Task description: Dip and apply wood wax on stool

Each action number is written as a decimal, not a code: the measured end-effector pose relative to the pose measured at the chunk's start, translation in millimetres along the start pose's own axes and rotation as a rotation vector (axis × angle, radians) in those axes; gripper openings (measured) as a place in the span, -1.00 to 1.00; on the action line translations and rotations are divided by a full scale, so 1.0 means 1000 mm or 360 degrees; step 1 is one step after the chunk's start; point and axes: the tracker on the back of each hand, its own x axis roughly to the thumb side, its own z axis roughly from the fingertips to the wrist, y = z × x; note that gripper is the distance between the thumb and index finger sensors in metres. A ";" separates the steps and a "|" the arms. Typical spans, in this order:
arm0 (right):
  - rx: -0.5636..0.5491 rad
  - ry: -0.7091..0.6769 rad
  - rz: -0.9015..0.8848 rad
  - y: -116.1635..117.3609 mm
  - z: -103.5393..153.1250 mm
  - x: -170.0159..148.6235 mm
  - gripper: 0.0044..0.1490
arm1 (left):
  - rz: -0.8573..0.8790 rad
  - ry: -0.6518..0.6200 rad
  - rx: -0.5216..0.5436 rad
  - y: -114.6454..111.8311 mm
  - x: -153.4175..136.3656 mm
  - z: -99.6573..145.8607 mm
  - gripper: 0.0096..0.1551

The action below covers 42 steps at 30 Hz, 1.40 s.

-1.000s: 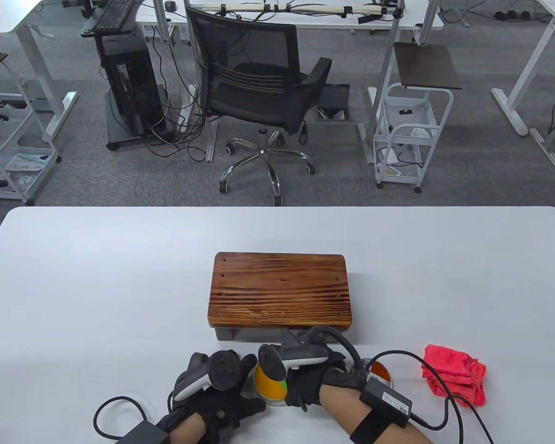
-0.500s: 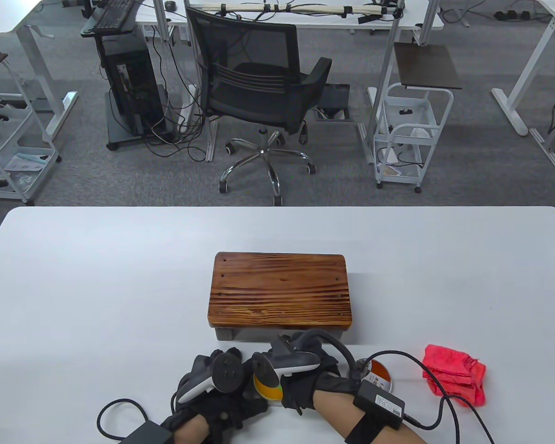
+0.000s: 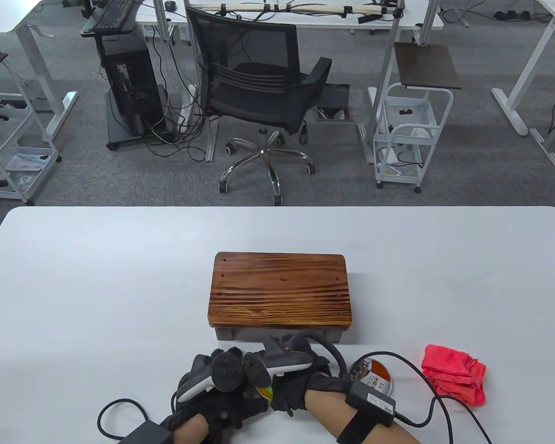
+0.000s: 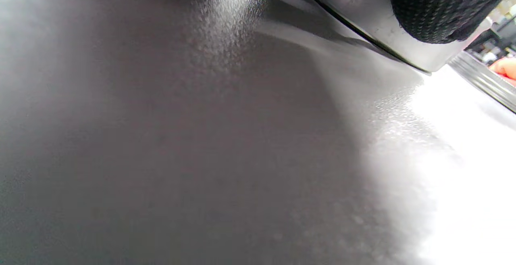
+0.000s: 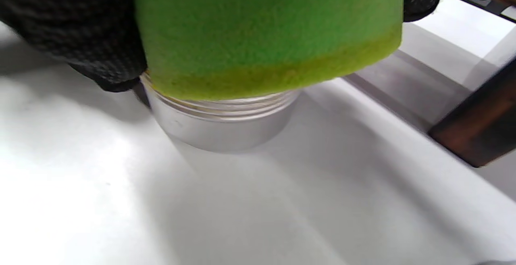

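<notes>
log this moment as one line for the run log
step: dip | right hand: holds sponge on open tin | left hand: grips tin | lid: on table | stool: untouched | cloth: idle

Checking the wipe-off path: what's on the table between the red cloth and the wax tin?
In the table view, the tin's lid lies flat between the red cloth and the wax tin, with the right hand's cable over it.

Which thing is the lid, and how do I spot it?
Find the wooden stool mid-table. Nearer the person and to its right lies the lid, beside a red cloth. It is the only flat round disc, silver-rimmed with an orange label.
</notes>
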 end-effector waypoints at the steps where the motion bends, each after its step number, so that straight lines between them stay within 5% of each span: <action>1: 0.0000 0.0001 0.0025 -0.001 0.000 0.001 0.04 | 0.0000 0.0000 0.0000 0.000 0.000 0.000 -0.10; 42: -0.0155 -0.0144 -0.0605 0.002 0.003 -0.030 0.27 | -0.0009 0.0019 0.0042 0.003 -0.003 0.003 -0.06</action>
